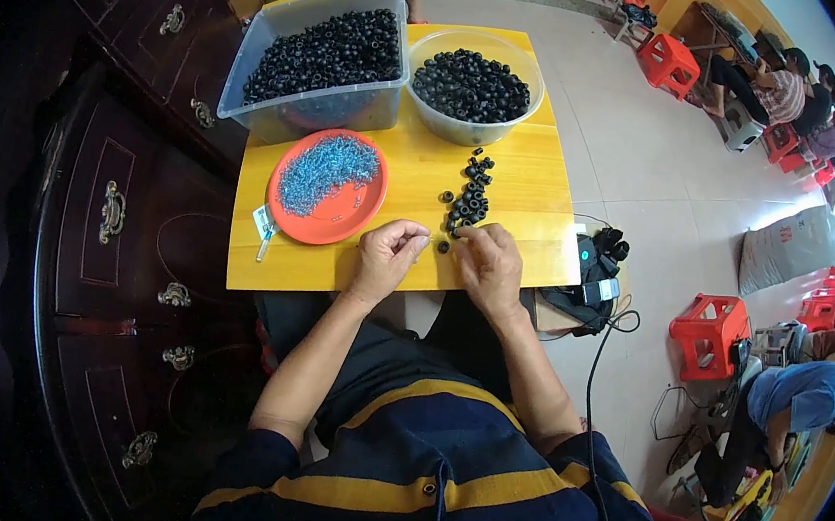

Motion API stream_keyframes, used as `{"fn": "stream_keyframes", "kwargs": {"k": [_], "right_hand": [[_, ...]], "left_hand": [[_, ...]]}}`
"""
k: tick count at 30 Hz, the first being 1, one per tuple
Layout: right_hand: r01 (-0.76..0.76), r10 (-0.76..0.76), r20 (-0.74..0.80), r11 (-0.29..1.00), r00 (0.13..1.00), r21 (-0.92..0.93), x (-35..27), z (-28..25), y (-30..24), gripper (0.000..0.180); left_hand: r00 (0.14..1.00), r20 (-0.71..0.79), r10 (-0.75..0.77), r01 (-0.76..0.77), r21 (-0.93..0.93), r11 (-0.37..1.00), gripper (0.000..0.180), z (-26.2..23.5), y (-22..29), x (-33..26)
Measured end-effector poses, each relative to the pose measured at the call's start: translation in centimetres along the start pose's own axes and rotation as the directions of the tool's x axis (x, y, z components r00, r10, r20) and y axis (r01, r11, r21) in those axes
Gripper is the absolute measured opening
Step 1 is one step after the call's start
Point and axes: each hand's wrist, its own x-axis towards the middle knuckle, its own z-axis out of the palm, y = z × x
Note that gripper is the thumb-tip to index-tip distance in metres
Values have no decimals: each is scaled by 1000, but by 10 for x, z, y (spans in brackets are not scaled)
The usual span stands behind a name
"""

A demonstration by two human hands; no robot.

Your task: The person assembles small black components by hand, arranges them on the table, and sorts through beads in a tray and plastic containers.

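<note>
My left hand point(388, 256) rests on the yellow wooden table point(515, 185) with fingers pinched together near a small black ring point(442, 247). My right hand point(488, 262) lies beside it, fingertips curled onto the near end of a loose pile of black rings point(471, 193). Whether either hand pinches a ring is too small to tell. An orange plate point(326, 214) holding several small blue parts point(329, 170) sits left of the hands.
A clear rectangular bin point(306, 114) and a round clear bowl point(470, 133), both full of black rings, stand at the table's far edge. Dark wooden drawers point(120, 222) lie left. Red stools point(712, 334) and seated people point(786, 397) are at the right.
</note>
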Motion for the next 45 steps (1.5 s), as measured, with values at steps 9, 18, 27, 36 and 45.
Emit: {"fn": "stream_keyframes", "kwargs": {"k": [9,18,27,36,45], "right_hand": [[28,-16,152,996,988,-81,-2,17,-4,22],[-374,294,267,865,918,335,-10,12,17,20],[-431,334,278,602,901,672,-13,16,24,24],[-247,138,231,796,963,553,-9,7,24,26],[-358,250,276,803,928,477,-7,6,17,27]], "left_hand": [[999,-9,45,-46,-86,995,6,-1,-8,-1],[1000,27,15,-13,-92,996,10,1,0,0],[974,16,227,-228,46,973,8,19,30,8],[976,28,217,-219,81,972,8,19,34,6],[986,44,158,-161,76,984,8,15,32,2]]}}
